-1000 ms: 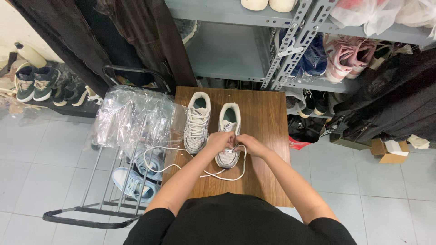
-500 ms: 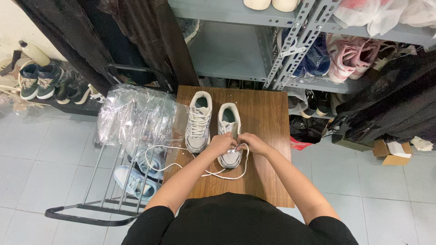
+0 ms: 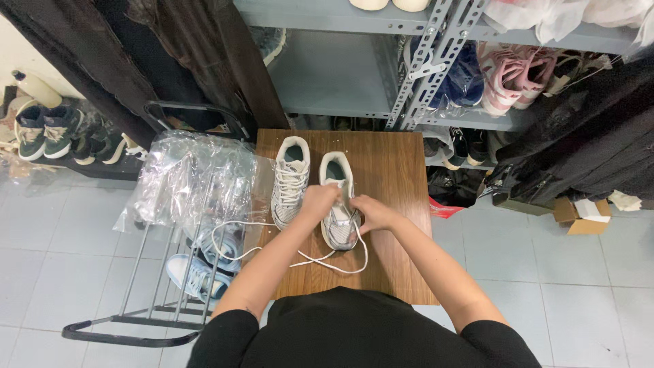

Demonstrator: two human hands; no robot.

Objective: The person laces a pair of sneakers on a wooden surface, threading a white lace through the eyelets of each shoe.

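Both forearms extended forward over wooden tabletop (image 3: 395, 170), wrists bent inward. Left hand (image 3: 320, 202) and right hand (image 3: 371, 213) meeting over right-side grey-white mesh sneaker (image 3: 338, 204), beside its already laced twin (image 3: 291, 178). Fingers of each grip curled closed, pinching white shoelace (image 3: 327, 261); loose lace ends looping toward tabletop's near edge. Crinkled clear plastic bag (image 3: 194, 178) draped over metal rack (image 3: 146, 300) at left.
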